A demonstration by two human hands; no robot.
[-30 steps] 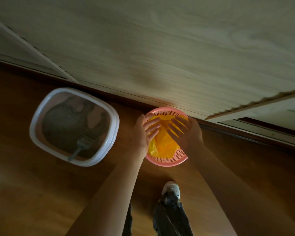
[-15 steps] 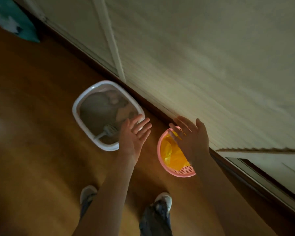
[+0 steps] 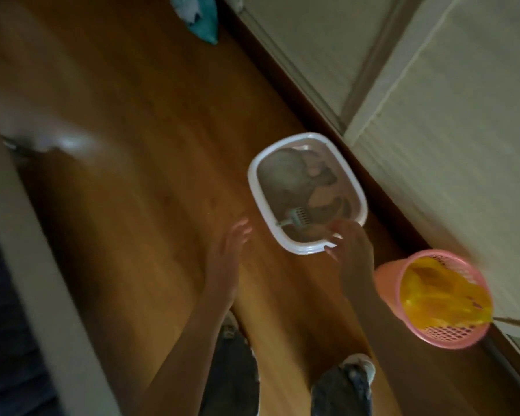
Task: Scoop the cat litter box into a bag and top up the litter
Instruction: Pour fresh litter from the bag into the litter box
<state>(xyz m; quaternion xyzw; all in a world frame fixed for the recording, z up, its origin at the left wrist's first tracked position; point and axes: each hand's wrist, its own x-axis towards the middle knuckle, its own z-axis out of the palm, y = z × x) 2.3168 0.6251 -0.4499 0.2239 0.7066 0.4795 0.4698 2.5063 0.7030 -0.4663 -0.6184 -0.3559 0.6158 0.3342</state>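
Note:
A white-rimmed litter box (image 3: 256, 187) with grey litter stands on the wooden floor by the wall. A grey-blue slotted scoop (image 3: 294, 220) lies inside it near the front rim. My right hand (image 3: 350, 246) reaches over the box's front right corner, fingers spread, holding nothing. My left hand (image 3: 227, 253) hovers open over the floor, left of the box. A pink mesh basket (image 3: 386, 283) lined with a yellow bag (image 3: 433, 292) stands to the right, against the wall.
Pale panelled doors (image 3: 433, 115) run along the right behind a dark sill. A teal cloth (image 3: 203, 24) lies at the top. A pale edge of furniture (image 3: 27, 250) lines the left side. My shoes (image 3: 357, 366) are below on the floor.
Both hands left the pink basket and moved left to the litter box. The view swung, so the box now sits centre and the basket lower right.

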